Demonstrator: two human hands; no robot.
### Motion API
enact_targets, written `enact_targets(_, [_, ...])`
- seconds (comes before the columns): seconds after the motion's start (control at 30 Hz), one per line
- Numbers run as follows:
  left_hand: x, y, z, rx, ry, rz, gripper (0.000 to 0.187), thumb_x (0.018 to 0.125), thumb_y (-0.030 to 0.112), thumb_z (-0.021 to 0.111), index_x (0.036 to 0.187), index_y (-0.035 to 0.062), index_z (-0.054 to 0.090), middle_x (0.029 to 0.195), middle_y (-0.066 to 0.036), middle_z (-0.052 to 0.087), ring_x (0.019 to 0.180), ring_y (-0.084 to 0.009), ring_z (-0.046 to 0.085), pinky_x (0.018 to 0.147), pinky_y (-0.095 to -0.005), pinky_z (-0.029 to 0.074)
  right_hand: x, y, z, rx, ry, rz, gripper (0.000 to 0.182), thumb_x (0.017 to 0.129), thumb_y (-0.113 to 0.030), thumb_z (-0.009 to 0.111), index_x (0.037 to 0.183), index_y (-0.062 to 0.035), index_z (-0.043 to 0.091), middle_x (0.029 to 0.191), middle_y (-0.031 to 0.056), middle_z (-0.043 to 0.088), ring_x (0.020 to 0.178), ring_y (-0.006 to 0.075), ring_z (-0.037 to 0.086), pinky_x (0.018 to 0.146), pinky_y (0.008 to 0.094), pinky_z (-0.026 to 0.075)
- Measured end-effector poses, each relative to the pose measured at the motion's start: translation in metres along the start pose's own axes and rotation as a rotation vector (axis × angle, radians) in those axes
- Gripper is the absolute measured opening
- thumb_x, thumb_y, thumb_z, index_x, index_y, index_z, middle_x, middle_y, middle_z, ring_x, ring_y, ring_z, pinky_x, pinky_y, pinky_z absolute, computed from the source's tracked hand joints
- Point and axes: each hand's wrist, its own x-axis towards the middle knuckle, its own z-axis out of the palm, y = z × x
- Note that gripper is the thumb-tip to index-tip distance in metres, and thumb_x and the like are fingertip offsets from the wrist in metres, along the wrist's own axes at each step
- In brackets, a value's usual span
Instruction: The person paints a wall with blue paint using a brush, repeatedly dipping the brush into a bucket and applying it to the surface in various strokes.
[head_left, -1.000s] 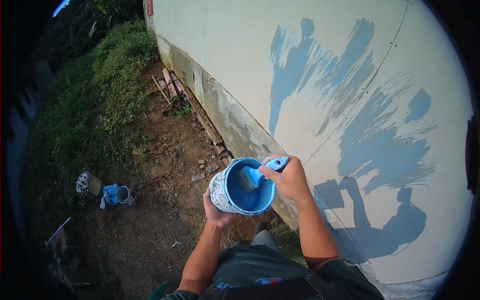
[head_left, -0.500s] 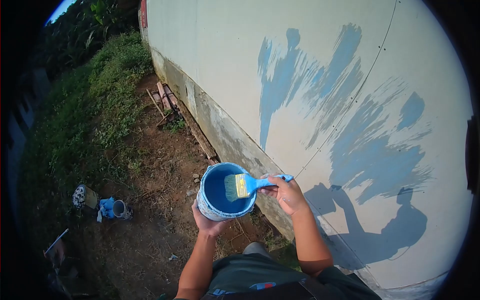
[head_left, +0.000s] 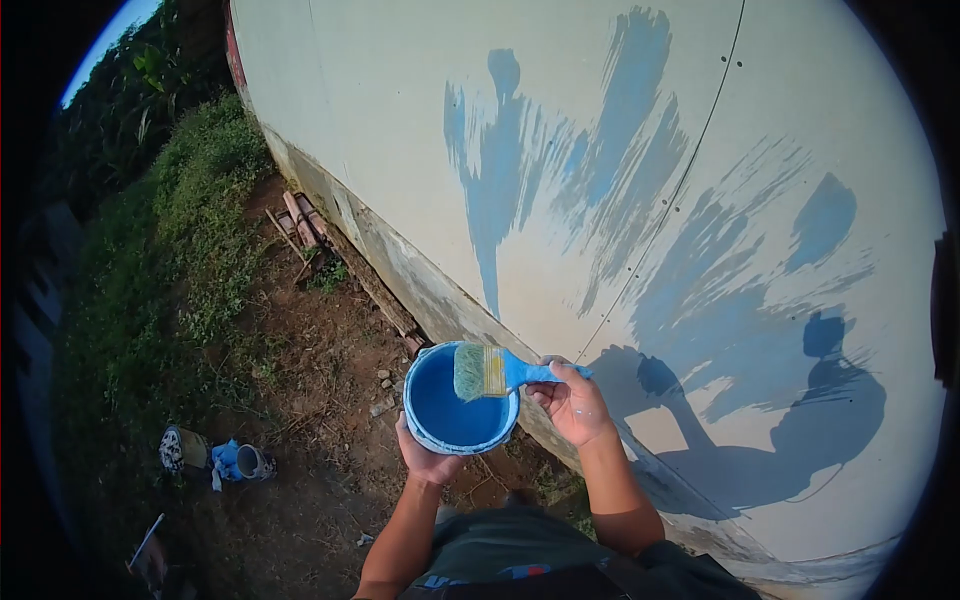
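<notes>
Against a pale wall (head_left: 380, 90) streaked with blue paint marks (head_left: 490, 200), a person in a dark shirt holds a bucket (head_left: 462, 449) and a flat brush (head_left: 495, 371) in bare hands. The left hand (head_left: 430, 460) cups the bucket's near side, thumb up along the outside and the other fingers largely hidden beneath, a grip that appears to bear its weight and keep its mouth open to the brush. The right hand (head_left: 578, 412) pinches the blue handle between thumb and fingers, leaving the bristles (head_left: 470, 371) over the opening, where any drips would probably fall back inside. The bucket's inside is blue with what looks like paint, though its depth cannot be judged. At left, on bare ground (head_left: 300, 520), a splattered tub (head_left: 185, 450) stands near a smaller pot (head_left: 255, 462), with something blue (head_left: 228, 460) between them; their contents, seen small and dim near the frame's edge, cannot be made out with confidence.
</notes>
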Motion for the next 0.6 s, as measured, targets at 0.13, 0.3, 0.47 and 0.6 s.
enact_targets(0.13, [0.03, 0.013, -0.018, -0.058, -0.176, -0.155, 0.082, 0.104, 0.072, 0.044, 0.162, 0.0154, 0.054, 0.165, -0.015, 0.053, 0.145, -0.0438, 0.057, 0.112, -0.071, 0.052, -0.002, -0.016, 0.004, -0.047, 0.016, -0.011, 0.032, 0.107, -0.019, 0.066, 0.126, 0.0057, 0.072, 0.111, 0.0213, 0.081, 0.098, 0.0319, 0.082, 0.086, 0.0372, 0.067])
enact_targets(0.3, [0.078, 0.046, -0.021, -0.03, -0.416, -0.293, 0.078, 0.107, 0.068, 0.042, 0.16, 0.0115, 0.055, 0.161, -0.017, 0.057, 0.139, -0.0432, 0.061, 0.112, -0.0702, 0.052, 0.003, -0.026, 0.012, -0.12, 0.0, -0.055, 0.037, 0.106, -0.018, 0.062, 0.13, 0.0095, 0.071, 0.115, 0.0237, 0.081, 0.099, 0.0325, 0.082, 0.081, 0.0367, 0.065])
enact_targets(0.47, [0.107, 0.085, -0.007, 0.079, -0.193, -0.301, 0.074, 0.109, 0.063, 0.04, 0.157, 0.0092, 0.057, 0.156, -0.015, 0.061, 0.139, -0.042, 0.061, 0.115, -0.0648, 0.052, 0.01, -0.007, 0.018, -0.309, 0.131, -0.082, 0.036, 0.101, -0.011, 0.07, 0.129, 0.011, 0.074, 0.112, 0.0205, 0.082, 0.085, 0.0227, 0.078, 0.074, 0.0325, 0.062])
enact_targets(0.6, [0.138, 0.114, -0.01, 0.03, -0.133, -0.327, 0.077, 0.108, 0.064, 0.045, 0.162, 0.0086, 0.05, 0.161, -0.02, 0.055, 0.139, -0.0426, 0.062, 0.112, -0.0649, 0.056, 0.01, -0.008, 0.057, -0.617, 0.241, -0.037, 0.024, 0.102, -0.011, 0.068, 0.114, 0.0079, 0.077, 0.101, 0.0147, 0.081, 0.079, 0.0155, 0.072, 0.069, 0.0292, 0.057])
